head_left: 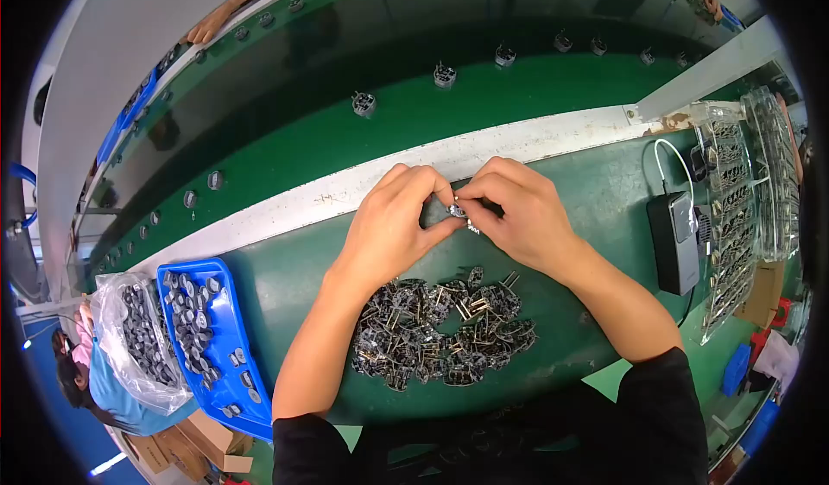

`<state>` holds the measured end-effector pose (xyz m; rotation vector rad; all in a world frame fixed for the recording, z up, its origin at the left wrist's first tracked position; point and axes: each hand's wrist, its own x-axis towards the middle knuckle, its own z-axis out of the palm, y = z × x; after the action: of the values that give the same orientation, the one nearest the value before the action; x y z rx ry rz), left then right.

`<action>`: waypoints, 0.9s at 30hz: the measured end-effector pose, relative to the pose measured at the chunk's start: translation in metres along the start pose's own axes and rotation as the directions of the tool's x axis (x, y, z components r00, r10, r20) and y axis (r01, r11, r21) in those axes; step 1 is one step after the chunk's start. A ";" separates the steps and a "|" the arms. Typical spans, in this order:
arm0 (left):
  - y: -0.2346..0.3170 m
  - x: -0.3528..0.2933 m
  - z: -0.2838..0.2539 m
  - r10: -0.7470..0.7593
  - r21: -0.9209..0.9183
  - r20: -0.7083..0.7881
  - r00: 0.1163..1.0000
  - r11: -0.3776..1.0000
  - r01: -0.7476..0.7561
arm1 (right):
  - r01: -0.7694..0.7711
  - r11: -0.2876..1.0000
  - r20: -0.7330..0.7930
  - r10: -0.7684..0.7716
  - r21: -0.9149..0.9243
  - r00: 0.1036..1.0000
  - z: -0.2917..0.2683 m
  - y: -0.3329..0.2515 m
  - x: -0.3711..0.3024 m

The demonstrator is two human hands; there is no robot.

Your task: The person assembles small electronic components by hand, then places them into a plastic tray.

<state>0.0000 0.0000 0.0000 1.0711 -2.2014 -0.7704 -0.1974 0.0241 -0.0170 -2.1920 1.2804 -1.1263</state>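
Note:
Both my hands meet over the green table, just short of the white rail. Between their fingertips is a small dark part with shiny metal bits [457, 211], mostly covered by the fingers. My left hand [399, 204] pinches it from the left, thumb and forefinger closed. From the other side my right hand [518, 209] grips it, also closed; a small pale zigzag piece [472, 227] shows below its thumb. A heap of similar black parts with brass-coloured pins [440, 329] lies on the table between my forearms.
Beyond the white rail [535, 139], a green conveyor belt [285, 170] carries spaced-out small parts. At left stand a blue tray [233, 312] and a clear bag [112, 312], both with grey caps. A black box with a white cable [673, 243] and filled clear trays [732, 200] are at right.

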 end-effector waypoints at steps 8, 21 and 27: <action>-0.003 0.001 0.000 0.105 0.024 -0.023 0.994 0.994 -0.104 | -0.279 0.951 0.054 0.274 0.136 0.960 0.000 -0.008 0.001; -0.002 -0.002 0.000 0.092 0.025 -0.006 0.996 0.995 -0.092 | -0.319 0.898 0.255 0.246 0.303 0.935 -0.017 0.004 0.003; 0.002 -0.003 -0.004 0.216 0.218 0.023 0.976 0.952 -0.216 | -0.253 0.926 0.201 0.202 0.279 0.959 -0.014 0.005 0.001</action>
<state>0.0037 0.0023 0.0034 0.9093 -2.3950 -0.4380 -0.2108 0.0216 -0.0109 -1.8187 1.1676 -0.9507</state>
